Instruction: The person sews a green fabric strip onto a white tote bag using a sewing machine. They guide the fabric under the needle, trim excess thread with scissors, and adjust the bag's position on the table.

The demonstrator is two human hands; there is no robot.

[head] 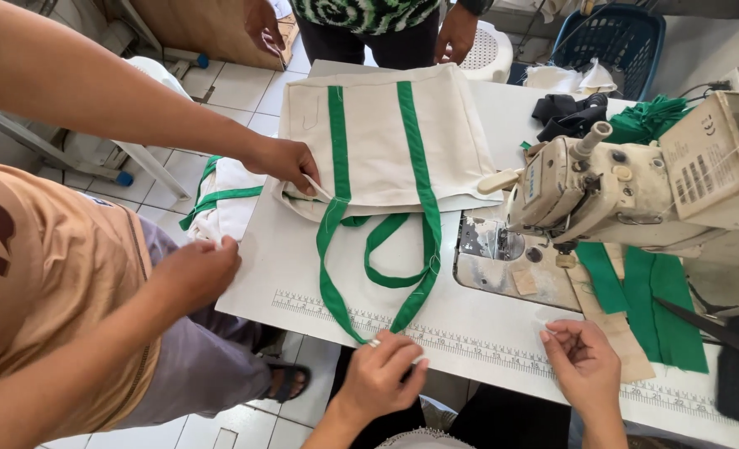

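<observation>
Canvas bag (pixel 382 137): cream with green straps, lying flat on the white bench (pixel 486 333), well ahead of both hands.
Left hand (pixel 379 374): fingers pinching together at the tip of the green handle loop (pixel 386 274).
Right hand (pixel 584 359): fingertips curling together, holding nothing visible, just below the sewing machine (pixel 610 191).
Co-worker's hand (pixel 288 162): pressing the bag's left corner.

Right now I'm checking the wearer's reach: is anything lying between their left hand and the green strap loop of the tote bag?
Nothing visible does. The left hand sits at the table's near edge, right by the bottom of the green strap loop. A co-worker's hand rests on the bag's far corner, off that path.
</observation>
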